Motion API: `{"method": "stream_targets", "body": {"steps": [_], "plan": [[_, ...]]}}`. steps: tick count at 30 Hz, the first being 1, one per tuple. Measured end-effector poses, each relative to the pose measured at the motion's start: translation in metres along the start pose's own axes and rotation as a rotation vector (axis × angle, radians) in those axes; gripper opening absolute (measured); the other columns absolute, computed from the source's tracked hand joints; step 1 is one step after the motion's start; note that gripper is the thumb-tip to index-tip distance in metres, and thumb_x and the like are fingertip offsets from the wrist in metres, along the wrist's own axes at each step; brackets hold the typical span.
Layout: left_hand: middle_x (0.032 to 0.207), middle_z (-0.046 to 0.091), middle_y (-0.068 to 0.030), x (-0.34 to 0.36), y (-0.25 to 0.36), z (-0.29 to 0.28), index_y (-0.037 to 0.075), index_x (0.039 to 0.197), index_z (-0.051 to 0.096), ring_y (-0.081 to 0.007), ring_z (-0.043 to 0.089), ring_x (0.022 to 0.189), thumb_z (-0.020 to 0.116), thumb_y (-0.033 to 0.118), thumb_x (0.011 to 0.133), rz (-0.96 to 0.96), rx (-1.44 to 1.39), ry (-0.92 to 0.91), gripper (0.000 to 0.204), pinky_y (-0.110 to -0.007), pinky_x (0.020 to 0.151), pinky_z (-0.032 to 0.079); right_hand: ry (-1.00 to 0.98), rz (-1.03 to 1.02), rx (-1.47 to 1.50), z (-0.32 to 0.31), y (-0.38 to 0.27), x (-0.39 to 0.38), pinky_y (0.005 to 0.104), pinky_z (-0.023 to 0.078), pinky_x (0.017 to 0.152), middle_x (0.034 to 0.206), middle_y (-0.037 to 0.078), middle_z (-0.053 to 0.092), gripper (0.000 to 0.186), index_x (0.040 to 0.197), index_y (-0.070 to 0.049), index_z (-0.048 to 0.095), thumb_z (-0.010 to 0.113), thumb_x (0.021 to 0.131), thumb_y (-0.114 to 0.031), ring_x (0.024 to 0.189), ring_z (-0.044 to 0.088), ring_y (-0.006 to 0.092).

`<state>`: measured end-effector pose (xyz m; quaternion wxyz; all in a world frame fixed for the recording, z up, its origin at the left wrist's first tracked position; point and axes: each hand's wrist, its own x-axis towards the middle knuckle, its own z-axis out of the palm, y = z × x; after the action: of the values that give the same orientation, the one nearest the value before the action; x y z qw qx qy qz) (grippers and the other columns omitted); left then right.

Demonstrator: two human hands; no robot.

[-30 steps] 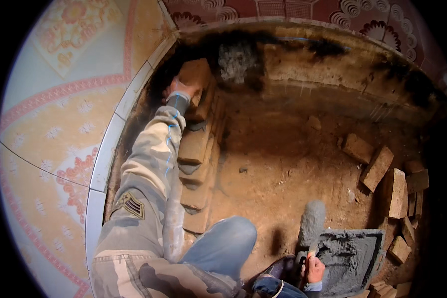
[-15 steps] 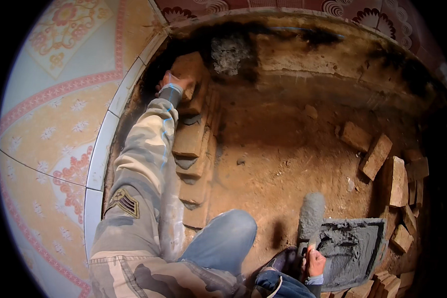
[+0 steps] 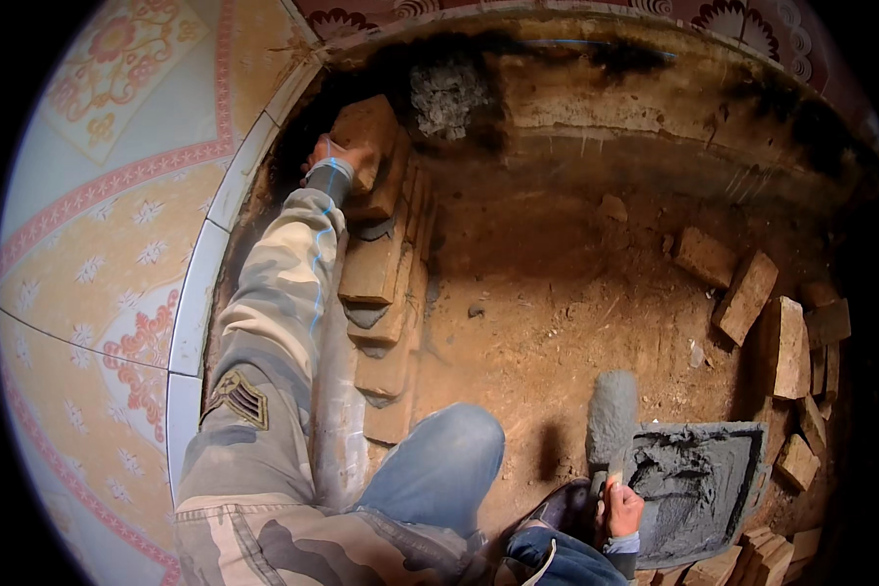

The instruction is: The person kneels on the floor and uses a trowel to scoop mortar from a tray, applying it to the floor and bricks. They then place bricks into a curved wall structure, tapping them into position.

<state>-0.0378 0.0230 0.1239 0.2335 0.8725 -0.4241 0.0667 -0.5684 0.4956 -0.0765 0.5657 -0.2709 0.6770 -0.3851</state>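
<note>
My left hand [image 3: 338, 162] reaches out to the far end of a stepped brick wall [image 3: 369, 278]. Its fingers are closed around the near left side of the topmost brick [image 3: 364, 125]; part of the grip is hidden behind the hand. Grey mortar [image 3: 369, 316] bulges from the joints between the courses. Low at the right, my right hand [image 3: 623, 510] is wrapped round the handle of a trowel [image 3: 612, 418]. Wet mortar coats the trowel's blade, which points away from me beside the left edge of a mortar pan [image 3: 757, 459].
Loose bricks [image 3: 779, 347] lie in a curve along the right side, and more bricks [image 3: 764, 557] sit below the pan. A pale tiled ledge [image 3: 190, 293] borders the left. A grey mortar patch [image 3: 449, 98] marks the far wall. My bent knee [image 3: 439, 459] is close to the brick steps.
The view has shifted slightly. My left hand stays on the topmost brick, and my right hand still holds the trowel beside the pan.
</note>
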Motion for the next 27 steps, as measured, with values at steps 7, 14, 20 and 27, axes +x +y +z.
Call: {"method": "stream_targets", "body": {"steps": [7,14,20,27], "plan": [[0.137,0.051,-0.0172,0.012,0.009,0.006,0.018,0.133,0.050,-0.0393,0.045,0.127,0.083,0.054,0.058,-0.077,0.040,-0.050,0.089,-0.052,0.107,0.034,-0.016,0.082,0.083,-0.004,0.006,0.000,0.0253,0.031,0.035,0.051,0.000,0.050,0.043,0.068,-0.003,0.057,0.054,0.099,-0.031,0.037,0.044,0.0086],[0.128,0.060,-0.0187,0.011,0.020,0.008,0.010,0.127,0.058,-0.0371,0.054,0.121,0.081,0.053,0.059,-0.027,0.042,0.013,0.084,-0.046,0.107,0.037,0.026,0.102,0.106,-0.006,0.011,-0.006,0.0255,0.031,0.034,0.051,0.001,0.052,0.040,0.071,-0.003,0.058,0.055,0.099,-0.032,0.036,0.043,0.0093],[0.137,0.053,-0.0169,0.031,0.008,0.004,0.011,0.131,0.057,-0.0380,0.046,0.128,0.073,0.060,0.066,0.086,0.183,-0.145,0.083,-0.049,0.110,0.032,0.009,0.029,0.137,-0.008,0.016,-0.006,0.0264,0.031,0.033,0.051,0.003,0.051,0.040,0.074,-0.003,0.058,0.055,0.100,-0.033,0.035,0.043,0.0100],[0.133,0.057,-0.0184,0.028,0.009,0.017,0.005,0.129,0.059,-0.0399,0.048,0.127,0.059,0.062,0.078,0.168,0.362,-0.135,0.076,-0.049,0.109,0.035,0.010,0.113,0.210,-0.012,0.023,-0.006,0.0259,0.032,0.033,0.050,0.003,0.051,0.041,0.077,-0.004,0.059,0.054,0.099,-0.038,0.035,0.043,0.0107]]}}
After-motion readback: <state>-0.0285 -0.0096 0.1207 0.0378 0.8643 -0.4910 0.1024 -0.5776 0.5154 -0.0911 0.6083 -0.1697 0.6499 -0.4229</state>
